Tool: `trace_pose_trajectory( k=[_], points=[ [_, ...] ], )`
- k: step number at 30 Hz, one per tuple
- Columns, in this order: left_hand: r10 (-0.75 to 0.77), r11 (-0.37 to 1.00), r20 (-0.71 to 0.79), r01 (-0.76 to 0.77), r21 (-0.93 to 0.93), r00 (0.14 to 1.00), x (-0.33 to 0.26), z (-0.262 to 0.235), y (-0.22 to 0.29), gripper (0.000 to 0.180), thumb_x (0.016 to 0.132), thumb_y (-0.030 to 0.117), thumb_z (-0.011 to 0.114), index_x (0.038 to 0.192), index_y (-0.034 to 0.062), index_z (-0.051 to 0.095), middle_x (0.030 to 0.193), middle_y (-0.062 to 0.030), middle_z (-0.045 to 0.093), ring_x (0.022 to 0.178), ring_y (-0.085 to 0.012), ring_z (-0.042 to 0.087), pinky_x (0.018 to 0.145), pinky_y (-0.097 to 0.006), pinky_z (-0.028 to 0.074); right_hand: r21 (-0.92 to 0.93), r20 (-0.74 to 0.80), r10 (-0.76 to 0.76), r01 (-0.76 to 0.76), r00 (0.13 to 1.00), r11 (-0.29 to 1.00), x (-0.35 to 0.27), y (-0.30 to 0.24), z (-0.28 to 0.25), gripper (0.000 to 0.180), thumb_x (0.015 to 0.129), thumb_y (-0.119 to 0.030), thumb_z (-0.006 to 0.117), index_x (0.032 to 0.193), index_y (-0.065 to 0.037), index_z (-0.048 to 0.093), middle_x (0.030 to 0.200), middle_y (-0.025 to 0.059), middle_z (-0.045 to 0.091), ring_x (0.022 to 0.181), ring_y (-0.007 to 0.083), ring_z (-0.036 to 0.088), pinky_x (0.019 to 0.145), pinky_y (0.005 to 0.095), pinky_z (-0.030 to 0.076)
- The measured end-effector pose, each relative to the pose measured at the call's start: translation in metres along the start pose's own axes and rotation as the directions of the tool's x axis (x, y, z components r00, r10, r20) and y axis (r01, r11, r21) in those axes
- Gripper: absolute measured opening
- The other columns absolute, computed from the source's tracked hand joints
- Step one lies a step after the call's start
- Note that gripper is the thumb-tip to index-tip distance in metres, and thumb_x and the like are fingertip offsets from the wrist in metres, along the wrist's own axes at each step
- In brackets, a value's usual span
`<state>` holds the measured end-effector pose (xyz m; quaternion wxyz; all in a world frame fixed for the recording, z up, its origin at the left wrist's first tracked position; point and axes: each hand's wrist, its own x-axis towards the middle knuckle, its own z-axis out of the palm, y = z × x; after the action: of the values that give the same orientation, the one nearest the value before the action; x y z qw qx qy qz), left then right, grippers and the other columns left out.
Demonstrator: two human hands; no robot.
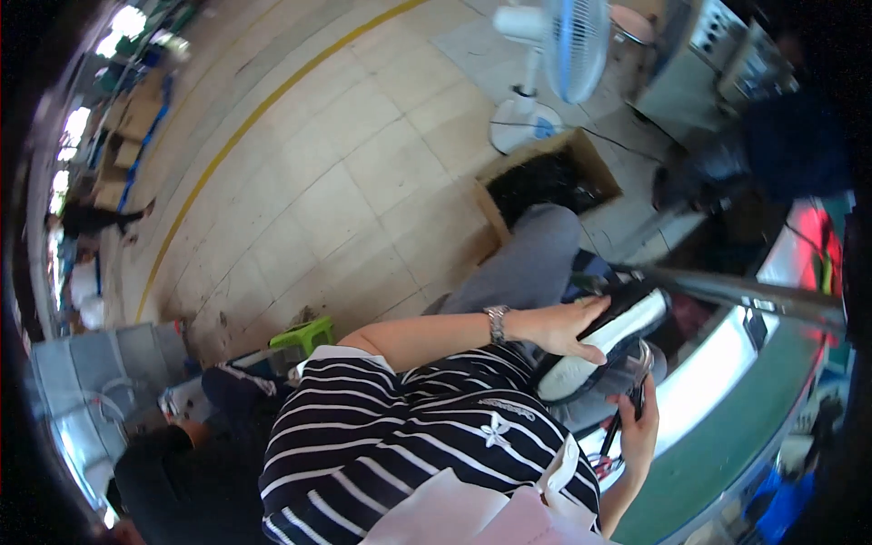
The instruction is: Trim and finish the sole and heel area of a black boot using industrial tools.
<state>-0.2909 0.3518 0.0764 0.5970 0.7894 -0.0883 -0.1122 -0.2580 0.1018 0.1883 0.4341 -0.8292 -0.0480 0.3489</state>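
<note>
The piece [629,325], white-faced with a black rim, is held over the lap, slanting from near left to far right. Its far-left side is gripped by the left hand [561,330], with the thumb laid on the white face and the hand partly spread; whether fingers are tucked beneath cannot be told. A dark tool [639,393] with a metal end is clasped in the curled right hand [638,431], its tip just beside the piece's right edge.

The space to the far right is crossed by a metal bar [754,295], set close past the piece's far end. The right side is filled by a green belt [736,436] with a white border.

Beyond the knee [545,243], the floor [350,195] is taken up by an open carton [489,211] of black things, with a white fan [578,50] stood behind it and a cable [627,145] trailed rightward. Farther right, another person [790,145] is dimly seen. A green stool [313,334] and grey bins [86,368] are placed to the left.
</note>
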Motion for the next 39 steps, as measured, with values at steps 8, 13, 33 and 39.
trace_pose_trajectory(
  k=[8,13,33,39],
  points=[
    [-0.094,0.934,-0.41,0.223,0.279,0.907,0.0,-0.046,0.013,0.044,0.094,0.041,0.052,0.088,0.0001,0.067,0.081,-0.0206,0.064,0.08,-0.036,0.063,0.074,-0.046,0.049,0.148,0.076,-0.146,0.134,0.986,0.98,0.014,-0.001,0.026,0.057,0.091,-0.003,0.055,0.144,-0.001,0.034,0.089,0.0092,0.061,0.069,0.0171,0.059,0.063,0.0274,0.052],
    [0.023,0.995,-0.31,0.008,0.097,0.95,-0.03,-0.027,0.008,0.04,0.097,0.036,0.049,0.087,0.0012,0.068,0.077,-0.0202,0.065,0.07,-0.0353,0.064,0.065,-0.044,0.049,-0.12,0.247,-0.226,0.261,0.942,0.958,0.009,-0.007,0.011,0.062,0.087,0.002,0.056,0.144,0.003,0.032,0.103,0.0078,0.061,0.093,0.014,0.057,0.086,0.026,0.045],
    [-0.241,0.923,0.095,0.259,-0.285,0.966,-0.039,-0.009,0.016,0.063,0.093,0.035,0.061,0.144,0.0073,0.039,0.115,-0.0211,0.063,0.098,-0.0231,0.066,0.085,-0.032,0.051,-0.765,0.386,0.009,0.315,0.922,0.562,0.017,-0.063,0.02,0.067,0.089,-0.011,0.059,0.147,-0.026,0.03,0.07,0.0123,0.059,0.056,0.0284,0.063,0.05,0.0396,0.051],
    [-0.267,0.015,0.371,0.388,-0.921,0.89,-0.007,0.012,-0.013,0.083,0.09,0.043,0.063,0.154,0.0255,0.013,0.153,-0.006,0.027,0.134,-0.0203,0.037,0.108,-0.038,0.033,-0.708,0.392,-0.113,0.378,0.913,0.597,0.017,-0.045,0.021,0.071,0.087,-0.009,0.062,0.148,-0.028,0.029,0.069,0.0096,0.058,0.052,0.0213,0.06,0.044,0.0343,0.049]
  ],
)
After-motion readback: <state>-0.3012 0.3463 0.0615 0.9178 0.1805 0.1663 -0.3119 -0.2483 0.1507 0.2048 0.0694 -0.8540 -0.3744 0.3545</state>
